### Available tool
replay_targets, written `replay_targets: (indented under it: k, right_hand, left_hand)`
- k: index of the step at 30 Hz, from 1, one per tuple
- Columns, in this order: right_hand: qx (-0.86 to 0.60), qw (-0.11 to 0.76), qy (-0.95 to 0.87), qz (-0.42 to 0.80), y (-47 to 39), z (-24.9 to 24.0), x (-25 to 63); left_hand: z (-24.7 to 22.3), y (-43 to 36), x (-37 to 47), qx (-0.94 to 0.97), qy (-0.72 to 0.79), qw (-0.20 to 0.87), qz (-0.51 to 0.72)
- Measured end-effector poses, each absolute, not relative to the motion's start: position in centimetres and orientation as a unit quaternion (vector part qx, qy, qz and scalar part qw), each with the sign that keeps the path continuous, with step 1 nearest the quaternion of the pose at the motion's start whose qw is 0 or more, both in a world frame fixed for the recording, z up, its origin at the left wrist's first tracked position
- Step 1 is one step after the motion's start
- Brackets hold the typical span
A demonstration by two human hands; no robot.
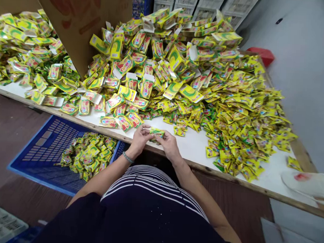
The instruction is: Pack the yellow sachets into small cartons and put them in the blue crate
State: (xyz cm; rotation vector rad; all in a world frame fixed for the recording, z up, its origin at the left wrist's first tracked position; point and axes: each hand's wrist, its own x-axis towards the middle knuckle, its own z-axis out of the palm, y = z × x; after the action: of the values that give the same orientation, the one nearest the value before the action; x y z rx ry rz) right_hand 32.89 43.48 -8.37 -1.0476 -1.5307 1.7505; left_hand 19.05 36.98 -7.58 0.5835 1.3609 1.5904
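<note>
Pinching a small yellow-and-green packet (156,131) between them, the left hand (140,137) and the right hand (170,143) come together above the near side of the white tabletop (195,143), each gripping one end with thumb and fingers. Whether the packet is a carton or a soft sachet I cannot tell, since the fingers cover much of it. Taking it as the centre of a clock, loose printed cartons (146,86) heap up from ten to one o'clock, many with white end flaps sticking out; a bank of yellow sachets (240,118) spreads from one to three o'clock. A cardboard panel (87,19) stands at about half past ten, and a blue crate (48,137) sits below the table at roughly eight o'clock, with yellow-and-green packs (92,156) inside. A white dish (312,183) lies towards half past three. By its size and printed skin, the packet should weigh next to nothing and lie easily between fingertips. If it is card, I would expect thin, springy walls that dent under a hard squeeze, so the narrow sides near each end look like the safest hold; if film, it would probably crinkle, shift its contents and slide on its glossy face, making a light pinch at the end seams better. Either way, gentle pressure from both ends seems kinder than pressing the middle.
</note>
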Motion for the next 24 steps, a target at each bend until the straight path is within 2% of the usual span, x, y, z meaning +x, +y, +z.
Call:
replay_targets:
  k: [2,6,8,11,14,20,24]
  right_hand:
    - [-0.395,0.311,-0.582,0.640,43.8,-8.3,33.1]
    - [-0.437,0.354,-0.610,0.558,44.7,-8.8,33.8]
    - [-0.452,0.354,-0.634,0.517,44.7,-9.1,33.8]
    - [-0.460,0.337,-0.673,0.472,44.3,-9.4,33.8]
    - [-0.468,0.324,-0.689,0.449,44.3,-9.9,34.5]
    - [-0.469,0.343,-0.629,0.516,45.3,-11.3,35.9]
    - [-0.445,0.343,-0.627,0.540,45.2,-11.3,34.8]
  left_hand:
    - [-6.8,36.9,17.6,0.303,0.628,0.416,0.583]
    - [-4.7,38.4,14.2,0.355,0.843,0.136,0.381]
    - [-4.0,39.7,13.4,0.353,0.890,0.048,0.285]
    - [-3.5,41.4,13.1,0.386,0.902,0.042,0.189]
    - [-3.3,41.6,12.3,0.452,0.879,0.057,0.143]
    - [-3.5,40.7,8.7,0.692,0.720,0.034,0.033]
    - [-3.8,41.7,7.7,0.721,0.691,0.029,0.055]
